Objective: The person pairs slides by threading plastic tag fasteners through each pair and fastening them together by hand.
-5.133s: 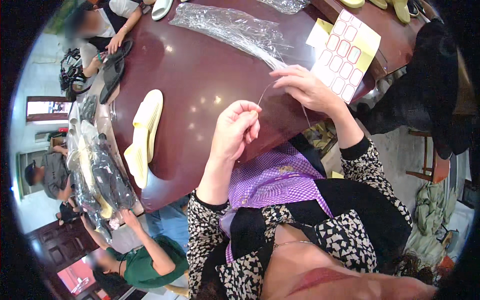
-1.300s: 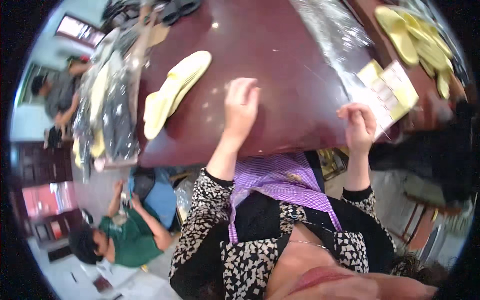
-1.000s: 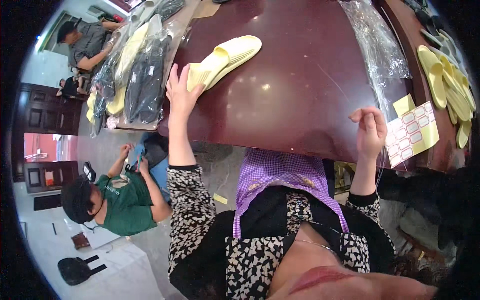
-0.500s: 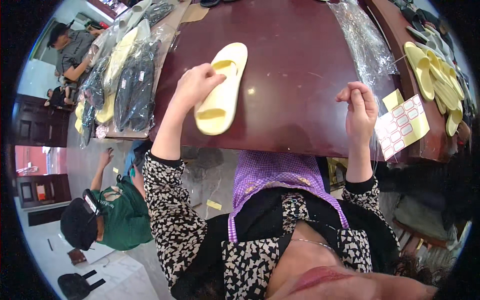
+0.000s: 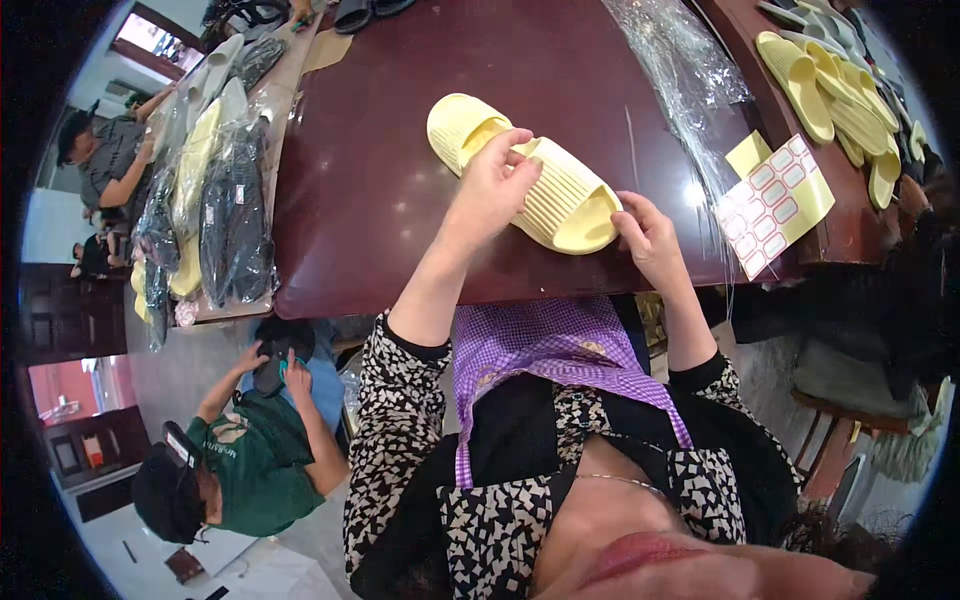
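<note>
Yellow slipper [image 5: 562,198] swung rightward, left grip [image 5: 486,192] holding it, right grip [image 5: 650,238] touching, hold unclear.

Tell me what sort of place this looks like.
Probably a small footwear-packing workshop, judging by the yellow slide sandals over a glossy dark-red table, the footwear in clear plastic bags at left, and the sheet of red-bordered labels at right.

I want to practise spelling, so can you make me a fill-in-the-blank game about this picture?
1. The left hand holds a slipper coloured ____.
2. The checked apron is white and ____.
3. The label sheet lies on the ____ side of the table.

Missing words: yellow; purple; right.
</note>
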`<state>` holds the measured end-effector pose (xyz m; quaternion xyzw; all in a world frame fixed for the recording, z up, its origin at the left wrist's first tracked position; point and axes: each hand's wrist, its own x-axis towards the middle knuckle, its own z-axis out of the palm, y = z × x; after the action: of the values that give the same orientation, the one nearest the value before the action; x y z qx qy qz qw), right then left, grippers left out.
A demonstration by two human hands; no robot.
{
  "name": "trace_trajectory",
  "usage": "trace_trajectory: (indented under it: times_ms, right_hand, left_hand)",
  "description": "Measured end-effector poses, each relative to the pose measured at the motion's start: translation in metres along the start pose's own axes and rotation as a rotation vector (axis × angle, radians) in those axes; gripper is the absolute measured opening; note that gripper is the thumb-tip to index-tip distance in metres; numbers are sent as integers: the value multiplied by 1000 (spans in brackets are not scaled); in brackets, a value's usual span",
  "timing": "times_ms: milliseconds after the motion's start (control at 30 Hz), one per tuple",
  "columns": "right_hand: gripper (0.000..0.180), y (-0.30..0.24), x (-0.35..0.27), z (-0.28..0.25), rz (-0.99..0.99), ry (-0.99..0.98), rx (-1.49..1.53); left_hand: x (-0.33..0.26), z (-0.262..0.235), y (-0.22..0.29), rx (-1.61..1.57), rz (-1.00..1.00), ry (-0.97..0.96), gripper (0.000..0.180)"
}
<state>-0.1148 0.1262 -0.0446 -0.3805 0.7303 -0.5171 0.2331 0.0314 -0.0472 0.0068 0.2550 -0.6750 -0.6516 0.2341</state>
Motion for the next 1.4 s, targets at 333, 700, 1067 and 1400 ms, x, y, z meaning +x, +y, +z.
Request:
trace_trajectory:
  times_ms: [333, 700, 1067, 1400]
  right_hand:
    - [23, 1, -1, -27, 80, -33, 370]
    - [23, -22, -17, -49, 45, -145, 277]
    - [24, -26, -26, -105, 68, -94, 45]
    - [24, -66, 3, -215, -165, -263, -418]
  left_hand:
    - [4, -64, -51, 32, 52, 456, 42]
    - [29, -89, -82, -291, -331, 446, 42]
    - [40, -93, -77, -157, -221, 397, 17]
    - [80, -108, -55, 21, -322, -1, 18]
